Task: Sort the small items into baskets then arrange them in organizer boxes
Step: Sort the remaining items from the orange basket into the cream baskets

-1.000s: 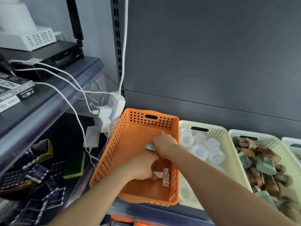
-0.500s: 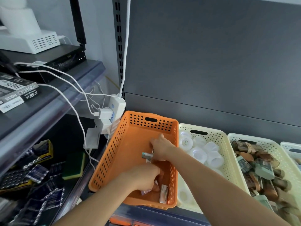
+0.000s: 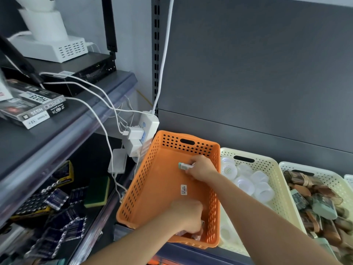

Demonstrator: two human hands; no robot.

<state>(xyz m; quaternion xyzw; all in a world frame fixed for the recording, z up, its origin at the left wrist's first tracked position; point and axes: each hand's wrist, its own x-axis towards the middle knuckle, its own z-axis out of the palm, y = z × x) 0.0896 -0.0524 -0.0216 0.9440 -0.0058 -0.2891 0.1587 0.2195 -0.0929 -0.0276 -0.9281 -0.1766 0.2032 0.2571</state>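
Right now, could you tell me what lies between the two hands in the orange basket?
Head view: only a white printed label on the orange basket floor lies between the left hand and the right hand.

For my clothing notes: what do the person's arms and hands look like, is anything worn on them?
The left hand and right hand are bare, without gloves. The forearms show no sleeve, watch or bracelet. No ring is visible.

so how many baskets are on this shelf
4. The orange basket at left, a cream basket of white caps beside it, a second cream basket of brown and green items further right, and a fourth basket's corner at the right edge. More may be out of frame.
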